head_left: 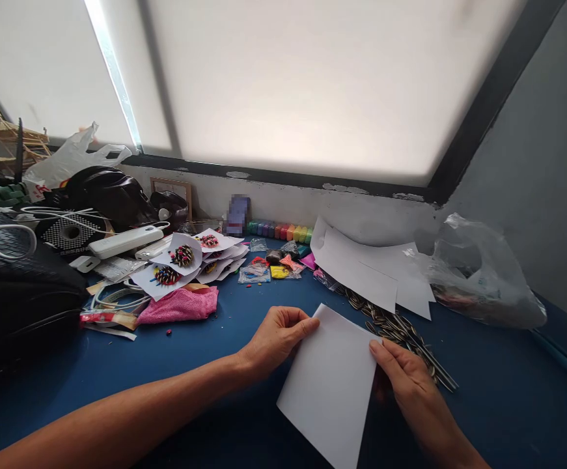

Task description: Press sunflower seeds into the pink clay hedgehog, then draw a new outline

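A white sheet of paper (pixel 331 384) is held tilted over the near part of the blue table. My left hand (pixel 278 335) pinches its upper left edge between thumb and fingers. On the upper right corner, my right hand (pixel 405 374) has its thumb on top and its fingers partly hidden behind. Just beyond the right hand lie striped sunflower seeds (pixel 390 329) and thin metal tweezers or sticks (pixel 434 358). More white sheets (pixel 361 264) rest partly over the seeds.
Paper pieces with seed-and-clay figures (pixel 183 255) lie left of centre, behind a pink cloth (pixel 180 304). Small clay packets (pixel 278 270) sit mid-table, with coloured clay blocks (pixel 283 231) along the wall. A plastic bag (pixel 483 280) stands right; a black bag (pixel 24 293) and power strip (pixel 124 241) are left.
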Tool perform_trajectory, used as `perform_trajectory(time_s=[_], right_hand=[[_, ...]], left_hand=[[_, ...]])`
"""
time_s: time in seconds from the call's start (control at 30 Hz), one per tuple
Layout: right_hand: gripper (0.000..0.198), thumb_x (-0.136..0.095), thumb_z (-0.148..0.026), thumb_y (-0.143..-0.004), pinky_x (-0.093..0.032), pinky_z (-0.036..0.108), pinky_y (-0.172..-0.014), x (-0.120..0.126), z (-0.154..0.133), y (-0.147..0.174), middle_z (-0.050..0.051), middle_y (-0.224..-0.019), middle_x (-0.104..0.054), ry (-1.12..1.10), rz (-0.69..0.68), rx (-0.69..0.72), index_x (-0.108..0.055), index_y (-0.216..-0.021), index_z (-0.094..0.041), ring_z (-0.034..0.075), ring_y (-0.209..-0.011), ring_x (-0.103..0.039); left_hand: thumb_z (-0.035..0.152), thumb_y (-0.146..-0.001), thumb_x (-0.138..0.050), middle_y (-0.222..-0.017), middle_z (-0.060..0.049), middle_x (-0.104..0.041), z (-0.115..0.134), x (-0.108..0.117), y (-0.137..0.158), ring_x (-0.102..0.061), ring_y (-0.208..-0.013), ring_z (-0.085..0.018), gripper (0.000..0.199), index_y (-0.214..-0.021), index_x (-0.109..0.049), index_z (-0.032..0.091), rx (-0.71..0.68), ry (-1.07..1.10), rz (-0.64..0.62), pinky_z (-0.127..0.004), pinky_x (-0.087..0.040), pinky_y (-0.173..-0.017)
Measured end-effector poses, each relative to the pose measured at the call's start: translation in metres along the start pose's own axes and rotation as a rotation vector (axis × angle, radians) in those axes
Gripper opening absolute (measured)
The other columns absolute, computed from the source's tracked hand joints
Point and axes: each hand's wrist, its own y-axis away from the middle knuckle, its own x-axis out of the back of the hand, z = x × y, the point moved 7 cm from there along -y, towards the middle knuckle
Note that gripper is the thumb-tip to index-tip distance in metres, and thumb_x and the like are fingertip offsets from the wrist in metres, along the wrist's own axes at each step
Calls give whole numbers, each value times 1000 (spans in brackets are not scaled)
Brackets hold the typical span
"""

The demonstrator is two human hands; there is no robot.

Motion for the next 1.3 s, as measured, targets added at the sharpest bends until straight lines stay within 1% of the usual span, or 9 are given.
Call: perform_trajectory(time_s=[0.17,0.3,0.4,0.53,0.67,0.87,0.97,1.1,1.3], right_hand=[[49,-50,-67,-81,-38,25,-49,3,-1,0,-4,-57,-44,12,-16,11,-47,-62,-22,12,-53,-40],[46,-55,-67,-78,-44,26,-58,12,-10,-5,0,-71,-60,77,-29,8,-61,-79,-22,14,-62,-51],[48,-59,-66,-77,-47,27,-67,5,-12,-6,4,-84,-67,77,-164,-27,-66,-87,-20,16,-70,-58],[44,-63,-62,-76,-39,23,-57,-17,-9,0,-3,-65,-54,64,-337,-50,-65,-76,-18,11,-59,-47],[42,-64,-59,-77,-28,22,-50,-29,-5,5,-6,-59,-44,59,-361,-24,-59,-68,-17,9,-55,-35],[42,-59,-58,-81,-30,22,-50,-30,-9,11,-4,-63,-45,95,-355,13,-57,-69,-18,9,-56,-36],[44,-55,-60,-83,-32,22,-48,-28,-11,10,-3,-62,-47,130,-310,17,-56,-67,-19,10,-55,-38],[43,-57,-61,-81,-34,22,-45,-16,-8,3,-2,-61,-53,118,-250,-19,-54,-68,-20,11,-52,-45],[45,-59,-66,-78,-37,23,-46,14,-1,-9,-4,-59,-54,100,-126,-48,-53,-69,-21,12,-51,-49]], left_hand=[[63,-68,-71,-72,-2,-61,0,-2,-1,-52,-59,-10,54,-85,-66,11,34,-32,-56,-21,-37,-54],[53,-69,-75,-67,-2,-61,-6,-8,1,-49,-54,-10,45,-80,-69,10,111,-115,-201,-21,-35,-49],[45,-73,-74,-63,-1,-59,-11,-16,6,-46,-50,-8,36,-79,-71,9,164,-203,-344,-20,-32,-46],[40,-79,-68,-62,2,-57,-12,-27,13,-42,-50,-7,28,-82,-72,12,149,-343,-475,-19,-30,-44],[42,-77,-69,-59,2,-54,-10,-29,14,-39,-49,-8,28,-79,-74,15,109,-393,-478,-20,-27,-43],[45,-76,-68,-63,2,-57,-14,-28,12,-43,-51,-9,30,-83,-74,16,151,-385,-483,-20,-31,-46],[46,-74,-70,-61,2,-56,-14,-26,12,-42,-51,-9,31,-81,-74,16,166,-391,-481,-20,-29,-45],[43,-70,-74,-67,1,-63,-13,-18,9,-51,-56,-11,28,-80,-74,17,181,-400,-454,-20,-36,-50],[40,-70,-74,-71,-1,-67,-7,1,-2,-59,-62,-13,26,-78,-73,15,147,-348,-389,-22,-44,-56]])
